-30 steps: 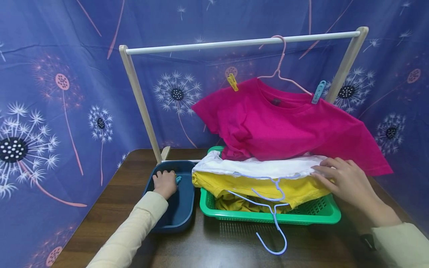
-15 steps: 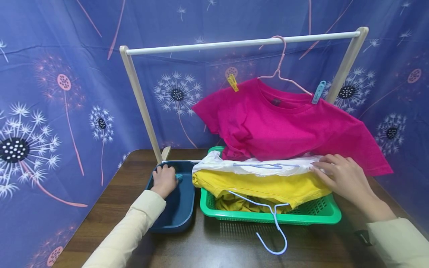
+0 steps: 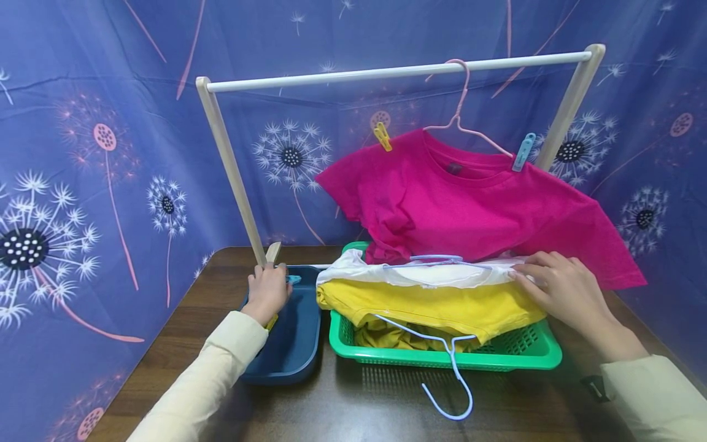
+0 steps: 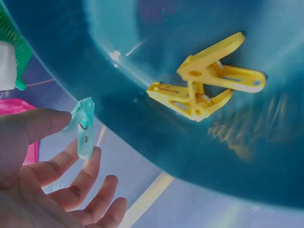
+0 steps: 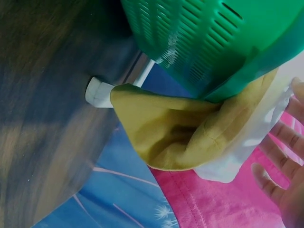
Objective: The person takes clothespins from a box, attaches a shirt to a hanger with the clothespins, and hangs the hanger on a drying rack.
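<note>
Left hand [image 3: 269,291]: at the blue tray [image 3: 284,376], back toward me in the head view; its wrist camera shows thumb and finger pinching a light blue clothespin [image 4: 85,130] near the rim
Yellow clothespins [image 4: 202,69]: two inside the tray from the left wrist, only a yellow sliver from the head
Right hand [image 3: 563,301]: I see thumb and fingers pinching the white shirt [image 3: 453,277] over the green basket [image 3: 436,358]
Pale foot [image 5: 99,92]: on the table, shown me by the right wrist alone

Light-blue plastic clothespin [image 4: 86,128] pinched in left hand [image 3: 267,291] by dark-blue tub [image 3: 282,373] rim, white shirt [image 3: 359,274] lying bunched on yellow shirt [image 3: 431,301] over green basket [image 3: 442,360], right hand [image 3: 563,298] touching its right end.
</note>
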Demonstrator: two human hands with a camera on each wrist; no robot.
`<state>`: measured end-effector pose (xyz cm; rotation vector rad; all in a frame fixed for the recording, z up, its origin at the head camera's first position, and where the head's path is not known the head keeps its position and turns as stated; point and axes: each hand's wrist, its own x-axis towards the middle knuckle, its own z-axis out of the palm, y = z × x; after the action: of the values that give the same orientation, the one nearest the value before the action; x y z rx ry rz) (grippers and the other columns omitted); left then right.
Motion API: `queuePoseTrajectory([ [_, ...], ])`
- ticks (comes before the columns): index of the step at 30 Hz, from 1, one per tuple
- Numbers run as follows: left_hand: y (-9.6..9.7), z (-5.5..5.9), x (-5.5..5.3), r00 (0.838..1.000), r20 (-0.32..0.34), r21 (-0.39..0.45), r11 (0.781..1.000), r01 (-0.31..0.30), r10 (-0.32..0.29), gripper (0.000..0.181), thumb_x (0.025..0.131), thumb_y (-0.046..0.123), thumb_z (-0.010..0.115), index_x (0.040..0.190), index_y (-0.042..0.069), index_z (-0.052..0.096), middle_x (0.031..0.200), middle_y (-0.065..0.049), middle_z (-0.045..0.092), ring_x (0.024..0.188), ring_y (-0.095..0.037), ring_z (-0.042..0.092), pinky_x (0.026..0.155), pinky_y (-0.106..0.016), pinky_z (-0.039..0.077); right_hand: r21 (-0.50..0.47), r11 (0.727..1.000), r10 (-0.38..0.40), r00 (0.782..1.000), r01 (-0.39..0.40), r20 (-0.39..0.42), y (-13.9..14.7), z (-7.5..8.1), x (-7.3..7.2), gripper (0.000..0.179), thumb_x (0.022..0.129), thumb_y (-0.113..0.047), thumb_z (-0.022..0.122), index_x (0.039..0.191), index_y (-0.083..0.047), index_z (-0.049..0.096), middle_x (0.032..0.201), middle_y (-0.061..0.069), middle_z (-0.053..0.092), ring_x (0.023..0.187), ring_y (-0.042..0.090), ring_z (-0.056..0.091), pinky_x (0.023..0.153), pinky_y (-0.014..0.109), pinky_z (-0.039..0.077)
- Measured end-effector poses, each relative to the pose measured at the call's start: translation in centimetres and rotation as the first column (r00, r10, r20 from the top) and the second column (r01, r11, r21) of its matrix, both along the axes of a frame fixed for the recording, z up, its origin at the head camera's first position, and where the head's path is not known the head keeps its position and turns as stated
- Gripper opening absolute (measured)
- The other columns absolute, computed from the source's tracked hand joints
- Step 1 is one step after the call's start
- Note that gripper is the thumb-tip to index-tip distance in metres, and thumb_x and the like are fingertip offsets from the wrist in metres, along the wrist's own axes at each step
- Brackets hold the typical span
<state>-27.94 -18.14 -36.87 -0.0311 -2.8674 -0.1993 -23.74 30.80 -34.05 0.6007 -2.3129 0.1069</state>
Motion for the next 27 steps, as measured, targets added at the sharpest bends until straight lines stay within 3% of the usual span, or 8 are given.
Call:
queuePoseTrajectory([
  [10, 0.6, 2.0, 0.7, 0.987, -0.150, 0.032, 0.998, 0.059, -0.053, 0.029, 0.084, 0.022, 0.064, 0.105, 0.003, 0.059, 0.104, -0.019, 0.056, 0.095, -0.038, 0.048, 0.077, -0.051, 0.039, -0.016, 1.000, -0.017, 1.000, 0.017, -0.007, -0.2, 0.1, -0.1, 0.023, 0.070, -0.022, 0.073, 0.090, -0.010, 0.073, 0.081, 0.009, 0.065, 0.072, 0.027, 0.056, 0.054, 0.036, 0.040],
  [20, 1.8, 4.3, 1.6, 0.943, -0.304, 0.084, 0.983, 0.166, -0.133, 0.030, 0.084, 0.021, 0.065, 0.105, 0.002, 0.058, 0.103, -0.014, 0.057, 0.103, -0.034, 0.045, 0.082, -0.047, 0.037, -0.032, 0.998, -0.049, 0.998, 0.050, 0.024, -0.4, 0.2, -0.5, 0.022, 0.072, -0.022, 0.072, 0.092, -0.011, 0.073, 0.080, 0.009, 0.065, 0.069, 0.027, 0.055, 0.053, 0.036, 0.039],
  [27, 3.2, 5.9, 2.6, 0.924, -0.331, 0.076, 0.971, 0.225, -0.189, 0.022, 0.087, 0.016, 0.061, 0.104, 0.003, 0.057, 0.100, -0.014, 0.056, 0.102, -0.035, 0.045, 0.082, -0.048, 0.036, -0.045, 0.998, -0.047, 0.998, 0.049, 0.034, -0.4, 0.2, -0.6, 0.023, 0.071, -0.021, 0.073, 0.092, -0.010, 0.073, 0.080, 0.011, 0.066, 0.069, 0.027, 0.055, 0.054, 0.036, 0.040],
])
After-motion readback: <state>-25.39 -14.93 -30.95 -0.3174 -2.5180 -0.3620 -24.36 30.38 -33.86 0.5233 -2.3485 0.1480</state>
